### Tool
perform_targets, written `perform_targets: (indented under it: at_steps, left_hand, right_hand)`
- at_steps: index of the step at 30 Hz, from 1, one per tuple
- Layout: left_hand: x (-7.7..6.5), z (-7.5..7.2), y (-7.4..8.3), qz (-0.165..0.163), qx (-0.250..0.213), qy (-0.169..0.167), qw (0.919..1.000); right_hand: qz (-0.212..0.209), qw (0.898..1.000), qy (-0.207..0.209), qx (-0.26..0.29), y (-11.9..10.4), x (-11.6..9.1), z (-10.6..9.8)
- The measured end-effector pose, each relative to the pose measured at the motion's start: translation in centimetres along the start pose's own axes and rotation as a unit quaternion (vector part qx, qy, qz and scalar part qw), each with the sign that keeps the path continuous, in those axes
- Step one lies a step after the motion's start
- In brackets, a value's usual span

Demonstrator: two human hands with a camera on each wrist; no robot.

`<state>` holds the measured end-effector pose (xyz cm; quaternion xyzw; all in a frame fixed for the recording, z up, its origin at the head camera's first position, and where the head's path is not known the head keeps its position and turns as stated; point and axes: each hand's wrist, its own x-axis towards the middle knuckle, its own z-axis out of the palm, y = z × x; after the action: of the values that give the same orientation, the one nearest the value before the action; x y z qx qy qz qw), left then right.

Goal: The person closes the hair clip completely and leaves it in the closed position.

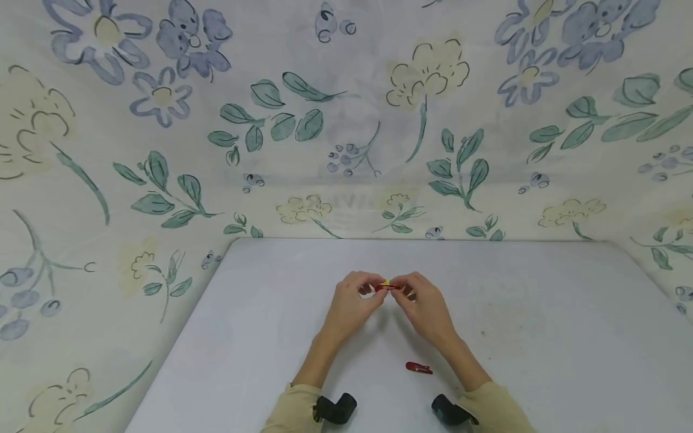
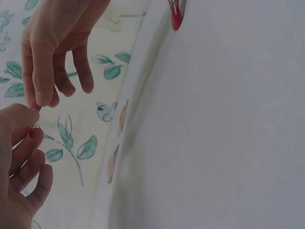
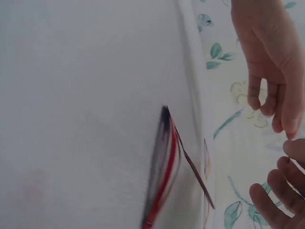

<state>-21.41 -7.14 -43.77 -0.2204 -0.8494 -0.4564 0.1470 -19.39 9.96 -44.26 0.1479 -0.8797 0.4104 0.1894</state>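
Observation:
My left hand (image 1: 352,304) and right hand (image 1: 425,304) meet over the middle of the white table. Between their fingertips they pinch a small red hair clip (image 1: 387,287) with a yellow bit on top. Fingers hide most of it in both wrist views. Nearer my body, a second red hair clip (image 1: 419,367) lies on the table, touched by neither hand. This loose snap clip (image 3: 167,176) appears large in the right wrist view, its thin arm standing apart from its body. Only its red tip (image 2: 177,21) and part of its body show in the left wrist view.
The white table (image 1: 243,337) ends at the back and left against a floral cloth (image 1: 346,138). Black devices (image 1: 338,409) are strapped at both wrists, over beige sleeves (image 1: 295,412). A few tiny specks dot the table to the right.

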Motion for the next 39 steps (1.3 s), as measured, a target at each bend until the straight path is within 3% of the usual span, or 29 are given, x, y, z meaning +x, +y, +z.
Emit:
perform_targets:
  at_steps: [6,16,24,32,39]
  left_hand:
    - [1.1,-0.9,-0.3,0.007,0.055,-0.030,0.9980]
    - [1.7,-1.3,-1.1,-0.036,0.105,-0.089,0.9898]
    - [1.7,-0.9,-2.1,-0.064,0.131,-0.130,0.9807]
    - [1.3,-0.4,-2.8,-0.075,0.154,-0.141,0.9751]
    - [1.1,-0.3,-2.8,-0.075,0.168,-0.145,0.9721]
  right_hand:
    - [0.016,0.998,-0.035,-0.051,-0.1,1.5,0.1]
    - [0.027,0.990,-0.095,-0.101,0.5,2.8,0.9]
    - [0.069,0.975,-0.151,-0.151,0.9,3.0,1.9]
    - [0.058,0.963,-0.159,-0.209,0.8,2.9,2.6]
    - [0.060,0.961,-0.159,-0.218,0.6,2.9,2.8]
